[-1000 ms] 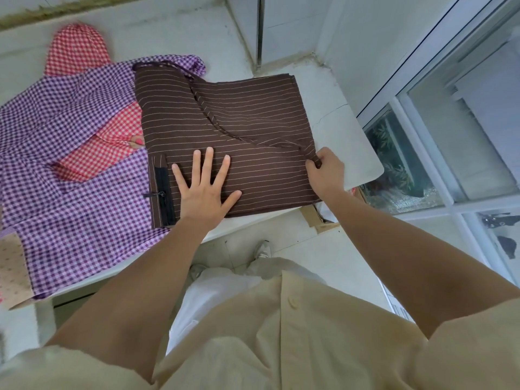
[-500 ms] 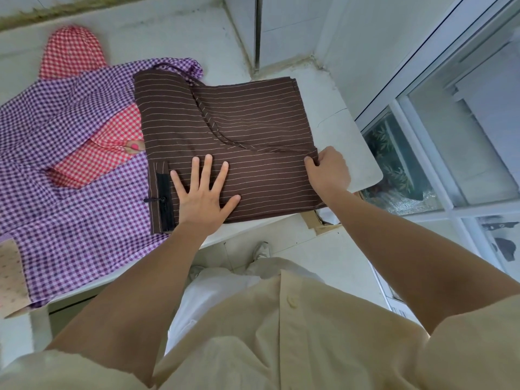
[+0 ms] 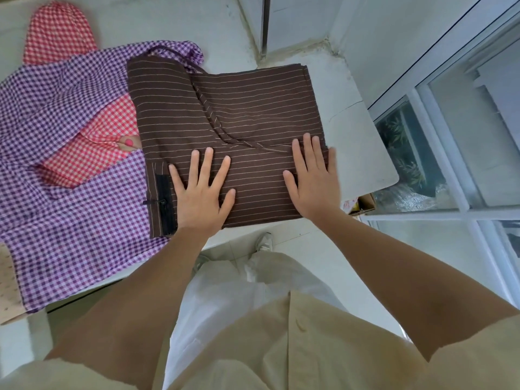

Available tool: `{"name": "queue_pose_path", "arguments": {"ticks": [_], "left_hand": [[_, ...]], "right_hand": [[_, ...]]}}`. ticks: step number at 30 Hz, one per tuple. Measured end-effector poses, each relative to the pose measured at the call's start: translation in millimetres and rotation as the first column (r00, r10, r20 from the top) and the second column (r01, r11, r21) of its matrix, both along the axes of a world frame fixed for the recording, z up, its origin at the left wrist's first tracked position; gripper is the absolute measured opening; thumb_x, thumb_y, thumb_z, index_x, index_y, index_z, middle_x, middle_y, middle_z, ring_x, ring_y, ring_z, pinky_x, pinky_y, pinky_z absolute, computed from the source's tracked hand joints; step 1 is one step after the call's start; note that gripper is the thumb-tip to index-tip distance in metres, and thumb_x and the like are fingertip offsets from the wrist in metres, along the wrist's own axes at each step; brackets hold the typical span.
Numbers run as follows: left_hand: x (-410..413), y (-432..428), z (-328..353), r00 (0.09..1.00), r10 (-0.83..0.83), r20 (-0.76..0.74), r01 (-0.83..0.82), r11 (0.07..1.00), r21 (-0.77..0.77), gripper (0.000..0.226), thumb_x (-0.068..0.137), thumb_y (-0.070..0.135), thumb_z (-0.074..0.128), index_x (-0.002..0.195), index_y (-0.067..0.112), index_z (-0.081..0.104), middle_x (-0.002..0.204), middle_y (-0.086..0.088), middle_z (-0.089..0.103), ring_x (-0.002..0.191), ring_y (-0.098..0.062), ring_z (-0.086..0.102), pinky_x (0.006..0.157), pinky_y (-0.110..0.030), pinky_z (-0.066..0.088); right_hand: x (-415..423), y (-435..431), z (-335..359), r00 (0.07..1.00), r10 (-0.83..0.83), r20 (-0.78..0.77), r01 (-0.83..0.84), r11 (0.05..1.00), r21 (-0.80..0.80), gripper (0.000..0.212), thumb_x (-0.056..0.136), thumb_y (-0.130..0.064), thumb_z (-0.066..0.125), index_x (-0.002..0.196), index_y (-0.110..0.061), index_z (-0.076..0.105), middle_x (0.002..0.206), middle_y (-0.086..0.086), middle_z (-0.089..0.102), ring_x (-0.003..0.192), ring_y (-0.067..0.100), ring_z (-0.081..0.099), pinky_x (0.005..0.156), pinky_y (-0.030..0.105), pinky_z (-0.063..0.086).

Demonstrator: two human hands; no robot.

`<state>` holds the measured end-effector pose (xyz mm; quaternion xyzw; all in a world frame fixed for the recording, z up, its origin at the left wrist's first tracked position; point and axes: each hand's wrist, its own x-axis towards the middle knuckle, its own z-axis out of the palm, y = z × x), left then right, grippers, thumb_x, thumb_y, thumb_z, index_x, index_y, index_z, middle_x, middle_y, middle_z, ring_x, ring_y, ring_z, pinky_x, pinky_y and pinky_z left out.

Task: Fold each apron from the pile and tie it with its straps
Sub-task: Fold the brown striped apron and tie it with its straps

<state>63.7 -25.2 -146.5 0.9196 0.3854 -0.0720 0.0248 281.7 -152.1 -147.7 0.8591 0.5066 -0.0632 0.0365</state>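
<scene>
The brown striped apron is laid folded on the white table, its left edge overlapping the purple checked apron of the pile. It is pressed flat by both palms: the left hand is spread near the front edge, the right hand beside the right edge, fingers apart, nothing pinched. A strap is seen trailing across the top layer. The risk lies in the next fold: if the hands are lifted unevenly, the layers could be dragged askew, and the strap could be trapped inside, leaving nothing to tie with. The right edge sits near the table's corner, so a slide there could spill fabric over.
</scene>
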Motion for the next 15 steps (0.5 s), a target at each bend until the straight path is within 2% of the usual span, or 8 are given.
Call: {"name": "queue_pose_path", "arguments": {"ticks": [6, 12, 15], "left_hand": [[-0.4, 0.5, -3.9, 1.0, 0.009, 0.001, -0.009, 1.0, 0.004, 0.064, 0.098, 0.06, 0.007, 0.156, 0.035, -0.002, 0.165, -0.003, -0.005, 0.151, -0.028, -0.01, 0.115, -0.065, 0.002], [-3.9, -4.1, -1.0, 1.0, 0.011, -0.029, -0.012, 1.0, -0.024, 0.07, 0.094, 0.067, 0.001, 0.155, 0.034, -0.006, 0.164, -0.004, -0.008, 0.15, -0.03, -0.011, 0.115, -0.066, -0.001], [-11.8, -5.1, 4.1, 0.999, -0.033, -0.032, 0.031, 0.998, -0.057, 0.072, 0.092, 0.069, -0.003, 0.155, 0.034, -0.007, 0.164, -0.005, -0.008, 0.15, -0.029, -0.011, 0.116, -0.064, -0.003]], "right_hand": [[4.3, 5.0, -1.4, 0.999, 0.048, 0.001, -0.048, 0.999, -0.012, 0.065, 0.102, -0.051, 0.016, 0.157, -0.016, 0.009, 0.164, 0.011, 0.008, 0.152, 0.028, 0.004, 0.121, 0.053, 0.006], [5.4, 10.1, 2.6, 0.996, 0.09, 0.018, -0.09, 0.996, -0.016, 0.066, 0.103, -0.049, 0.02, 0.157, -0.013, 0.009, 0.164, 0.011, 0.007, 0.152, 0.027, 0.003, 0.122, 0.051, 0.002], [-9.0, 14.5, 13.3, 0.97, 0.241, -0.007, -0.241, 0.969, 0.05, 0.065, 0.102, -0.041, 0.03, 0.156, -0.011, 0.012, 0.164, 0.01, 0.009, 0.152, 0.026, 0.004, 0.122, 0.05, 0.003]]}}
